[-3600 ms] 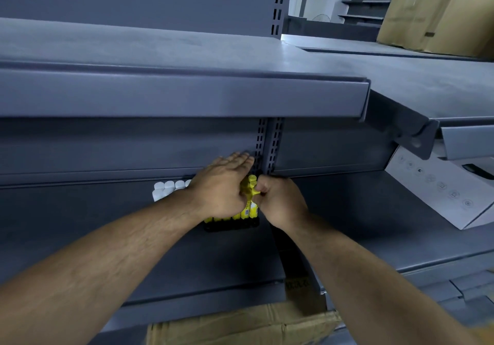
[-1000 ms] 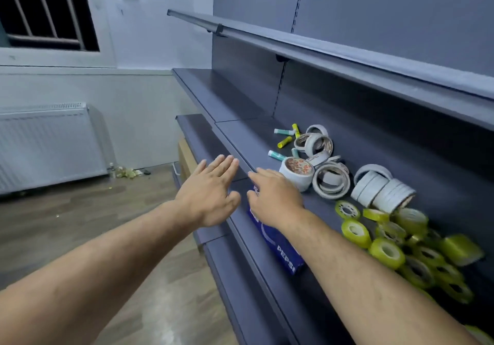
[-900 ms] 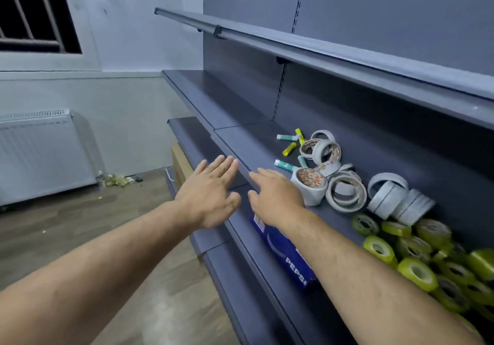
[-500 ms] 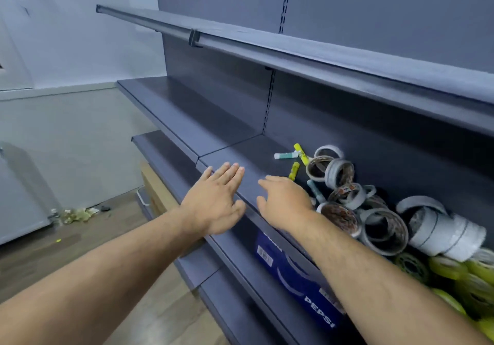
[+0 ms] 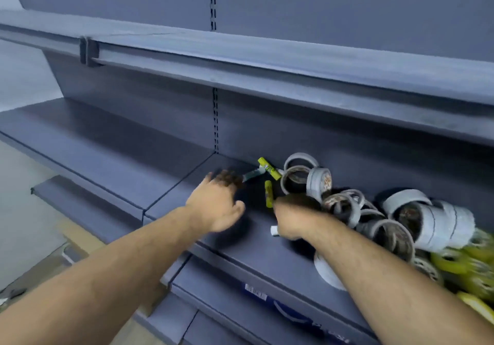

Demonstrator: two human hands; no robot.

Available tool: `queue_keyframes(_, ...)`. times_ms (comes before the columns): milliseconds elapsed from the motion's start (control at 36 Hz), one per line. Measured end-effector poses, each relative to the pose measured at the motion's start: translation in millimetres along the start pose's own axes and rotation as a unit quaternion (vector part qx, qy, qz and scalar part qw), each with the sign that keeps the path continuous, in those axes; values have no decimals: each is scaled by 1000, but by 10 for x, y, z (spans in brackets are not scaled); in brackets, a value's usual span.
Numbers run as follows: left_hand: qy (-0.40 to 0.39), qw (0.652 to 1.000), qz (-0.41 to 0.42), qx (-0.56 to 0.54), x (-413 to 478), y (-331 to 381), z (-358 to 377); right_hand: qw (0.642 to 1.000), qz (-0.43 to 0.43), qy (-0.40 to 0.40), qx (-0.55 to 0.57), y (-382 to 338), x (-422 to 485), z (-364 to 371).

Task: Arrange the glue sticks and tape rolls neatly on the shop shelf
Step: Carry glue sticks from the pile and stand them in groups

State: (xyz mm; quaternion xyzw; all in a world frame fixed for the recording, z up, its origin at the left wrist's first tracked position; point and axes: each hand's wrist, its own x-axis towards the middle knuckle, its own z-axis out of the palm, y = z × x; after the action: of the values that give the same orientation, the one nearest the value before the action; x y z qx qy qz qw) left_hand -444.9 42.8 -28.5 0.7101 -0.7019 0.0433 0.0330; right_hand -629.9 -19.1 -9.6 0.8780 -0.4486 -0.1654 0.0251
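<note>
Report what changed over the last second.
Both hands reached forward from the edge of the shelf: the left hand toward the teal glue stick, the right hand down beside the yellow glue stick. Blur hides whether it grips anything. The tape rolls lie as before.
</note>
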Motion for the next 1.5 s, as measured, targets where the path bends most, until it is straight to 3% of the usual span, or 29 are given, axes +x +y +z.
queue_keyframes(194, -42, 994, 68, -76, 599, -226, 171, 994, 99, -25, 35, -72, 32, 22)
queue_keyframes(306, -56, 990, 23, -128, 890, -352, 323, 992, 119, 5, 53, -212, 97, 33)
queue_keyframes(472, 2, 975, 94, -201, 1154, -516, 502, 985, 139, 24, 101, -272, 149, 124)
queue_keyframes(694, 58, 984, 59, -157, 1256, -510, 541, 977, 163, 28, 133, -290, 149, 115)
queue_keyframes(972, -87, 979, 137, -124, 1168, -424, 407, 976, 164, 16, 141, -246, 213, 132)
queue_keyframes(1333, -141, 963, 85, -212, 981, -447, 363, 978, 158, 4, 134, -246, 207, 102)
queue_keyframes(1500, -67, 951, 28, -299, 923, -528, 228, 966, 159, -11, 201, -236, 108, -39)
